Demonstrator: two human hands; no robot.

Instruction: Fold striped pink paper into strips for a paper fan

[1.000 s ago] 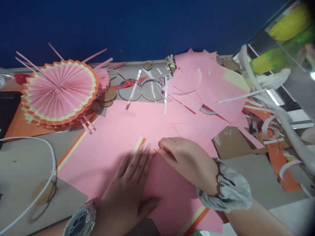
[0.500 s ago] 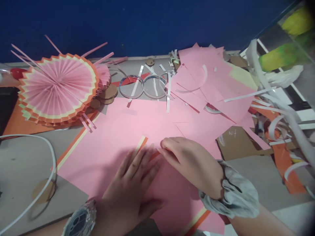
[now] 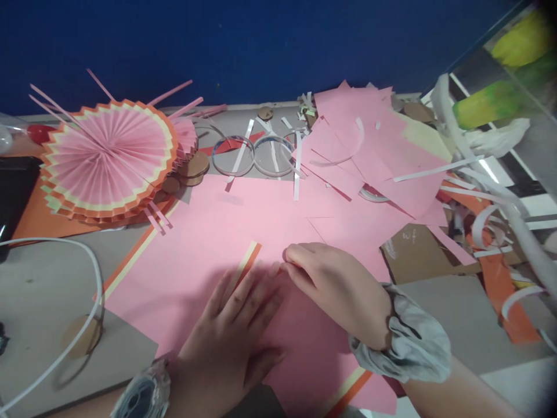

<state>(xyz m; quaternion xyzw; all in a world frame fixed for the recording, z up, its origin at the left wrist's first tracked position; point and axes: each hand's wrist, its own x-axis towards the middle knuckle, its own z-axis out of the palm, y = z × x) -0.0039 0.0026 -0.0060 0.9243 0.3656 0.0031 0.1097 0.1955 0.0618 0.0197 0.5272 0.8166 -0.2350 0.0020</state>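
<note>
Large pink paper [image 3: 209,220] lies before me, with a cream-and-orange striped border on parts of its edge. On it, my left hand [image 3: 235,325] rests flat with fingers stretched out. A short striped strip [image 3: 248,261] shows beyond its fingertips. Just right of them, my right hand [image 3: 339,284] is closed, its thumb and curled fingers pressed together at the pink paper beside a thin orange edge. The exact grip is partly hidden under the knuckles.
A pleated pink paper rosette [image 3: 113,151] sits at the left, beside cardboard discs [image 3: 194,165]. Two tape rings [image 3: 232,155] lie behind the paper. Pink sheets [image 3: 339,128] pile up at the back right, near paper scraps [image 3: 507,296]. A white cable [image 3: 93,267] curves at left.
The view has shifted slightly, so the rosette sits a little lower and further right. My left fingers have drawn slightly closer together; my right hand stays nearly in place.
</note>
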